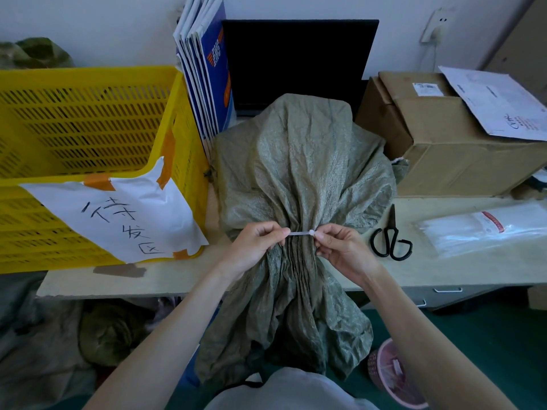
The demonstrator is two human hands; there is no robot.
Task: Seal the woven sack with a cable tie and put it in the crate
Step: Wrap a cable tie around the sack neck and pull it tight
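Observation:
A grey-green woven sack (299,161) lies on the table in the middle, its gathered neck at the front edge and its loose mouth hanging over toward me. A white cable tie (300,233) runs across the gathered neck. My left hand (254,245) pinches the tie's tail on the left. On the right, my right hand (340,247) pinches the tie at its head. A yellow slatted crate (88,119) stands on the table to the left, with a handwritten paper sign taped to its front corner.
Black scissors (391,236) lie right of the sack, next to a clear bag of white cable ties (485,229). A cardboard box (450,137) with papers on top stands at the back right. Folded cartons (204,69) and a dark monitor (299,60) stand behind. A pink basket (393,377) sits on the floor.

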